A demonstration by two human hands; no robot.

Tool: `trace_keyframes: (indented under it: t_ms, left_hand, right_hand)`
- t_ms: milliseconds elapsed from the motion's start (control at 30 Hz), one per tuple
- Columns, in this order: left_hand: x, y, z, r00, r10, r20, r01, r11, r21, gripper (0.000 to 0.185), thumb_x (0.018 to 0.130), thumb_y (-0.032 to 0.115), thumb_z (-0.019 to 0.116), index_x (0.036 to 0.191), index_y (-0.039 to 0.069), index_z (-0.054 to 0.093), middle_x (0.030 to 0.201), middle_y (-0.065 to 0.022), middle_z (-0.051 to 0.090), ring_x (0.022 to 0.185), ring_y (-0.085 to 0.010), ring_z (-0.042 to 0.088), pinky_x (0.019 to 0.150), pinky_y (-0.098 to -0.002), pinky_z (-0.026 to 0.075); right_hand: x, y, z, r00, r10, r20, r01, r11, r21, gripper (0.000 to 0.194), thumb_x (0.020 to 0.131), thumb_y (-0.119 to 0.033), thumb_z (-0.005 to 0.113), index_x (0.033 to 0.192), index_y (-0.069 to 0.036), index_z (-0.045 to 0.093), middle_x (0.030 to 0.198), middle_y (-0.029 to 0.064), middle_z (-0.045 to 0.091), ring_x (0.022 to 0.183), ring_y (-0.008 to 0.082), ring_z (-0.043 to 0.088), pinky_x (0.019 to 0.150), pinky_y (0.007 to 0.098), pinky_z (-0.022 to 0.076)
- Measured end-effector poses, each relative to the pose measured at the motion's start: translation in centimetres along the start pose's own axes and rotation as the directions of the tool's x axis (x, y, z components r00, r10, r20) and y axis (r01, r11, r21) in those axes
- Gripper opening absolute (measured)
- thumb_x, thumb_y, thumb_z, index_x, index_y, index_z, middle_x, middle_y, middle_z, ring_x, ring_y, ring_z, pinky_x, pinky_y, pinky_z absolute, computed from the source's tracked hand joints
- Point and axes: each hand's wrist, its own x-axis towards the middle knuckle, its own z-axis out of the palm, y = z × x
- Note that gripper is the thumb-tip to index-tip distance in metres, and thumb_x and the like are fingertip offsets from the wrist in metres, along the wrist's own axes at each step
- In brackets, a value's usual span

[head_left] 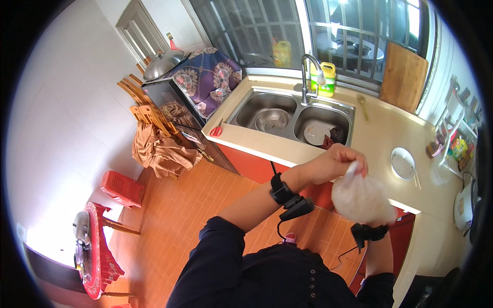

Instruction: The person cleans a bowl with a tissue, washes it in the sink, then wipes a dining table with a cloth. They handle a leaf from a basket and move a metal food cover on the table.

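My left hand (341, 163) pinches the twisted neck of a whitish, translucent plastic bag (360, 198). The bag hangs full and rounded in front of the counter's inner corner, and its contents cannot be made out. Behind the bag my right hand is hidden; only its wrist with a black strap (370, 233) shows just below. Whether that hand touches the bag I cannot tell. Beyond my left hand is a double stainless steel sink (299, 115). Its left basin holds a metal bowl (272, 120), its right basin a white plate (316, 133) and a dark crumpled item (337, 134).
A white bowl (403, 163) with chopsticks (417, 180) beside it sits on the beige counter (377, 134). Red-handled scissors (216, 131) lie left of the sink. A wooden cutting board (404, 77) leans at the window. A rice cooker (465, 204) stands at right, folded chairs (154, 119) at left.
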Motion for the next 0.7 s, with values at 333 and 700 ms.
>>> trace_keyframes:
  t_ms: [333, 700]
  left_hand:
    - [-6.4, -4.0, 0.9, 0.940, 0.166, -0.299, 0.001, 0.873, 0.487, 0.009, 0.082, 0.000, 0.057, 0.089, -0.001, 0.063, 0.111, -0.0098, 0.057, 0.100, -0.0187, 0.056, 0.085, -0.0293, 0.045]
    - [-10.8, -9.2, -1.0, 0.721, 0.123, -0.682, 0.248, 0.873, 0.420, 0.025, 0.083, -0.004, 0.056, 0.107, 0.003, 0.055, 0.102, -0.0077, 0.061, 0.093, -0.0164, 0.060, 0.078, -0.0275, 0.048]
  right_hand:
    - [0.6, -4.4, 1.6, 0.994, -0.024, -0.110, -0.039, 0.845, -0.534, 0.014, 0.081, -0.003, 0.057, 0.094, -0.001, 0.062, 0.086, 0.0023, 0.063, 0.073, 0.0087, 0.057, 0.067, 0.0233, 0.0464]
    - [6.3, -2.5, 4.5, 0.962, 0.232, -0.147, -0.274, 0.854, -0.442, 0.018, 0.087, -0.020, 0.058, 0.091, -0.003, 0.060, 0.067, 0.0021, 0.057, 0.053, 0.0059, 0.051, 0.046, 0.0194, 0.0398]
